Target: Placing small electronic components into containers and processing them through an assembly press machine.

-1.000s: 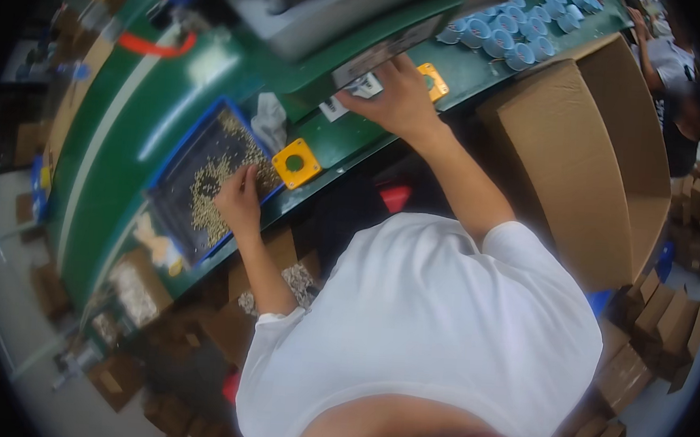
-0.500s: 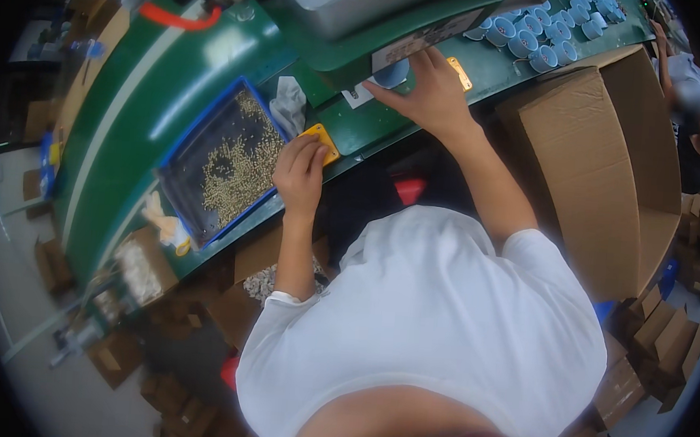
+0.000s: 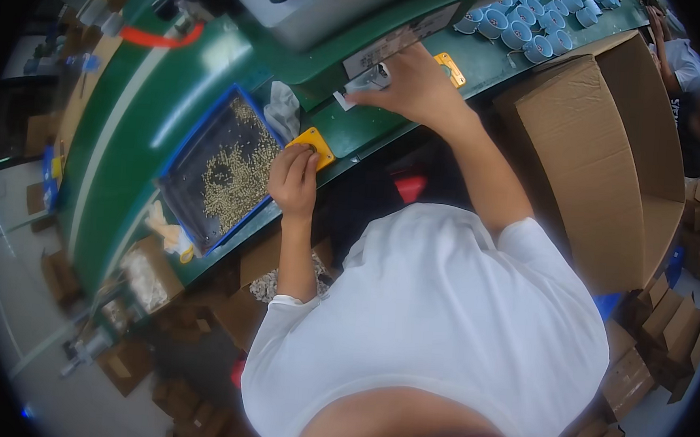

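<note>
My right hand [image 3: 424,90] reaches under the edge of a green and grey machine [image 3: 379,38]. Its thumb and fingers curve round a pale, blue-grey cup-shaped part [image 3: 370,79], mostly hidden by the hand and the machine. At the front edge of the bench my left hand [image 3: 292,180] has its fingers bent and pressed together. They are beside a flat yellow box [image 3: 316,145] and overlap its near corner. Whatever those fingertips hold, if anything, is too small to make out. A second yellow box [image 3: 451,70] lies just beyond my right hand.
A blue-rimmed tray [image 3: 177,156] of small brass-coloured pieces lies left of my left hand. Beside it are a crumpled whitish cloth [image 3: 283,110] and a glove [image 3: 166,230]. Several light-blue cup-shaped parts [image 3: 517,34] stand far right, near a large open carton [image 3: 574,153].
My right hand and the cup-shaped part appear slightly farther left and up, under the machine edge. My left hand remains by the yellow box. The whole view has shifted a little.
</note>
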`<state>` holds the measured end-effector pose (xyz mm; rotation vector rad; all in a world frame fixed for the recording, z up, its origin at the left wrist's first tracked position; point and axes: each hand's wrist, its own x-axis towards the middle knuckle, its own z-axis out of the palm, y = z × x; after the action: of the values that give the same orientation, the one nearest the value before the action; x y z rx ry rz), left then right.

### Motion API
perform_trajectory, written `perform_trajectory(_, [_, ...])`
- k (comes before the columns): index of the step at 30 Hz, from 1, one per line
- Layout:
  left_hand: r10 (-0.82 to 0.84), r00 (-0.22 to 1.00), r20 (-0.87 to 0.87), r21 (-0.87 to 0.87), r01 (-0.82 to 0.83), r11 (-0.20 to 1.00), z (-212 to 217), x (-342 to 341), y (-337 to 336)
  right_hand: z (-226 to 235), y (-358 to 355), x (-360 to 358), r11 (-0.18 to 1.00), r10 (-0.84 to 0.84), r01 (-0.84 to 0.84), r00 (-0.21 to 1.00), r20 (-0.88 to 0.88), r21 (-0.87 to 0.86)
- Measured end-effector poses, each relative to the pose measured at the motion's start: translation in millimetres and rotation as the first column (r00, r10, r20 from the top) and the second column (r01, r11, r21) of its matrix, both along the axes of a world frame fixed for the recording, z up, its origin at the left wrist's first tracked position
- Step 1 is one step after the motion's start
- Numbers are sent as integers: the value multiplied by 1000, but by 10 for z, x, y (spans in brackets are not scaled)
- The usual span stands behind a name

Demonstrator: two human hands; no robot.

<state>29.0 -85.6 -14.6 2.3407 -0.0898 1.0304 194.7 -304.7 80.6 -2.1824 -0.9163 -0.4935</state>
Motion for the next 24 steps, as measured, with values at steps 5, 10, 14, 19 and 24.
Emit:
perform_trajectory(5, [35, 999, -19, 171, -32, 985, 38, -56, 35, -814, -763, 121, 955, -250, 244, 968, 13, 166])
perform_trajectory(10, [-34, 999, -41, 133, 39, 990, 11, 19, 112, -844, -920, 111, 972, -194, 163, 964, 181, 171])
perform_trajectory(14, [-62, 998, -26, 124, 65, 990, 69, 58, 98, -790, -856, 153, 953, -210, 198, 977, 30, 228])
perform_trajectory(19, [-11, 993, -118, -160, -8, 987, 228, 148, -132, -1060, -731, 69, 962, -173, 172, 985, -13, 211])
perform_trajectory(24, [-15, 991, -130, -80, 5, 997, 178, 341, -167, -1152, -710, 140, 950, -160, 147, 987, 28, 276])
